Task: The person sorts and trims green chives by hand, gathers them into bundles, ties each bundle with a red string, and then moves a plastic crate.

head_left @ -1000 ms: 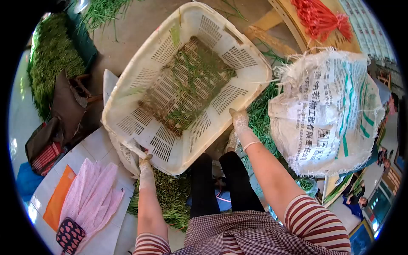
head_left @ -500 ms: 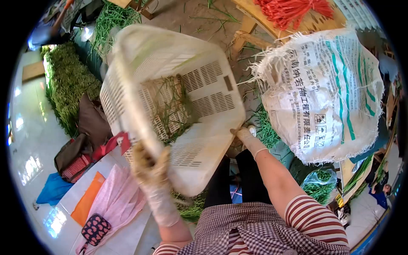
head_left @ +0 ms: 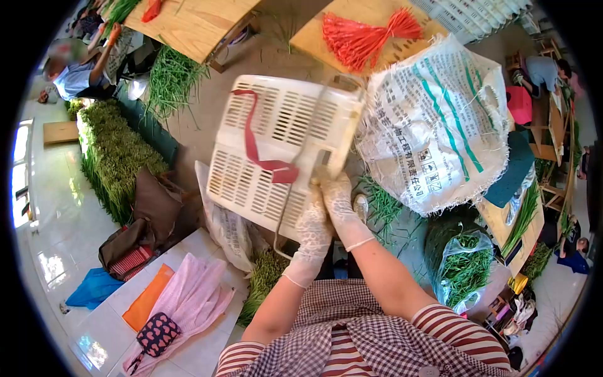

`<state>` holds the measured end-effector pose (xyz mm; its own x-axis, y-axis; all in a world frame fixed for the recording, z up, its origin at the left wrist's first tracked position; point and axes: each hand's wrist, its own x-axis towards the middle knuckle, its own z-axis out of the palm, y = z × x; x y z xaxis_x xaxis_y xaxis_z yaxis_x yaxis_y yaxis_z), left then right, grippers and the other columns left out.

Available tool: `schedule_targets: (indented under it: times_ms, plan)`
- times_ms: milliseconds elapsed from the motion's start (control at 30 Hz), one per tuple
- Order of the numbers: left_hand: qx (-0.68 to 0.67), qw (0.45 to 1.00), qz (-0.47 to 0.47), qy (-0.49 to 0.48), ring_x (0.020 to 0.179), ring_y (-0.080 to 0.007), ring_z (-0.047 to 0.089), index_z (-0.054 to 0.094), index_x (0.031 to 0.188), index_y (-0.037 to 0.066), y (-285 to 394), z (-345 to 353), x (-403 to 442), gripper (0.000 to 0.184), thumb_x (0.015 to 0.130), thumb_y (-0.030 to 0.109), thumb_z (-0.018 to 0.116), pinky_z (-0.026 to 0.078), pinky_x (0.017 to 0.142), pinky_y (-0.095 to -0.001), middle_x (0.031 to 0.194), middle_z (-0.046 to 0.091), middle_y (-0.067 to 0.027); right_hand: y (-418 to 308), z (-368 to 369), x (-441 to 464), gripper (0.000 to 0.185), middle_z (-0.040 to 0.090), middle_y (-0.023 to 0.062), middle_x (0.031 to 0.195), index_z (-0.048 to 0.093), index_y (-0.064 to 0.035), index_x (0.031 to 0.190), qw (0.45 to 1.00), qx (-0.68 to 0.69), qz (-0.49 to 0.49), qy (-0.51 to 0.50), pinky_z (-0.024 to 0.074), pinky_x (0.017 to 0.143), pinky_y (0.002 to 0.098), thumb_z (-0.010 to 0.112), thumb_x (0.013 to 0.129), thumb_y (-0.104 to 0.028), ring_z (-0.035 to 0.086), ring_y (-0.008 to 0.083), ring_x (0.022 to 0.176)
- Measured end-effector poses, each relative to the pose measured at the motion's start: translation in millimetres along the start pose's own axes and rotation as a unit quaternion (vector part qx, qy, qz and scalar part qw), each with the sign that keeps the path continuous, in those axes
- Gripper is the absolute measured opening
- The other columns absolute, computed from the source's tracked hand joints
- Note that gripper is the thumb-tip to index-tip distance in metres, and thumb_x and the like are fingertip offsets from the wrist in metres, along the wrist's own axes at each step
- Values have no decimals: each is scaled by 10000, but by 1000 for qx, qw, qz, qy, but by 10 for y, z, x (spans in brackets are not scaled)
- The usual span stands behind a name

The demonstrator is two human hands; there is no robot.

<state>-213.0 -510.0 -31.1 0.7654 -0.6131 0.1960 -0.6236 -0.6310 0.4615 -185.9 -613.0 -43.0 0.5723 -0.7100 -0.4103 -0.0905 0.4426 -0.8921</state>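
Observation:
A white slatted plastic basket [head_left: 276,116] is tilted in front of me, its slotted outer face toward me and its inside hidden. A red strap [head_left: 251,135] hangs across it, and a thin grey rod or wire [head_left: 300,160] runs down the same face. My left hand [head_left: 313,217] and my right hand [head_left: 338,191], both in pale patterned gloves, are close together at the basket's near right edge, beside a slot. Both look closed on the basket, though some fingertips are hidden.
A white woven sack [head_left: 433,125] stands at the right, near red ties [head_left: 374,34] on a wooden table. Green stems lie in a clear bag [head_left: 466,267] and in a stack [head_left: 119,151] at left. A pink cloth [head_left: 195,289] lies lower left. Another person [head_left: 78,75] sits upper left.
The basket has turned over: its open mouth with green stems inside faced me, now its outer face does. My left hand has moved from the left rim to beside my right hand.

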Motion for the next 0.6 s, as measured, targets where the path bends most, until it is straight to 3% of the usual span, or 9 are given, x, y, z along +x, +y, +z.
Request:
schedule_targets:
  times_ms: [67, 100, 133, 233, 267, 367, 400, 533, 600]
  plan:
    - [-48, 997, 33, -49, 668, -273, 618, 161, 1486, 46, 101, -251, -133, 907, 758, 106, 697, 542, 621, -375, 991, 627, -211, -375, -172, -397, 252, 657, 134, 858, 609, 68, 987, 999, -7, 29, -17, 522, 558, 282, 670, 865, -145, 640, 192, 709]
    - [-82, 992, 65, -73, 745, -253, 639, 219, 1476, 56, 140, -449, -208, 894, 734, 72, 718, 563, 687, -359, 1076, 617, -207, 35, -423, -115, 236, 661, 123, 833, 616, 64, 1007, 994, -102, -28, -13, 529, 617, 277, 653, 879, -131, 635, 179, 710]
    - [-429, 895, -116, -33, 850, -246, 636, 316, 1431, 58, 177, -605, -238, 823, 717, 30, 725, 549, 778, -356, 1129, 612, -181, 63, -601, -207, 222, 659, 115, 818, 618, 60, 1010, 996, -79, -29, -27, 529, 630, 275, 650, 882, -118, 630, 172, 703]
    - [-290, 943, 68, 147, 1179, -236, 520, 565, 1242, 47, -454, -891, -99, 526, 747, 12, 740, 453, 1003, -376, 1270, 560, -112, 410, -1191, -288, 247, 682, 129, 890, 631, 15, 1001, 996, -33, -39, -67, 520, 636, 287, 645, 883, -202, 640, 156, 705]
    - [-236, 949, 7, 209, 1217, -236, 490, 552, 1259, 46, -725, -956, 71, 521, 771, 44, 733, 443, 1013, -380, 1280, 549, -116, 398, -1310, -332, 209, 672, 120, 866, 627, 20, 996, 997, 7, -35, -66, 522, 623, 284, 650, 890, -158, 636, 166, 694]
    - [-219, 933, -139, 248, 1043, -252, 566, 575, 1206, 4, -1738, -744, 463, 440, 915, 334, 585, 471, 904, -334, 1082, 616, -132, 422, -1591, -331, 194, 637, 96, 795, 599, 48, 992, 993, 91, -12, -78, 532, 591, 298, 661, 876, -96, 611, 181, 640]
    - [-277, 923, -195, 184, 970, -271, 587, 597, 1174, 11, -2087, -586, 501, 462, 913, 391, 570, 476, 872, -348, 1037, 638, -153, 407, -1632, -351, 184, 631, 98, 794, 590, 45, 991, 994, 80, -6, -71, 532, 589, 304, 656, 874, -81, 608, 183, 640]
    - [-304, 902, -307, 26, 874, -296, 606, 617, 1132, 19, -1563, -656, 141, 513, 945, 474, 472, 469, 826, -371, 957, 651, -201, 408, -1979, -485, 176, 625, 100, 819, 569, 42, 1010, 995, 75, 9, -62, 538, 600, 326, 641, 872, -41, 608, 189, 658]
    - [-261, 923, -261, 109, 866, -298, 607, 624, 1128, 30, -1414, -395, -255, 455, 961, 421, 462, 468, 806, -370, 975, 646, -202, 377, -2221, -581, 196, 633, 100, 874, 568, 37, 1043, 997, 66, 3, -47, 544, 613, 332, 635, 871, -27, 620, 194, 684]
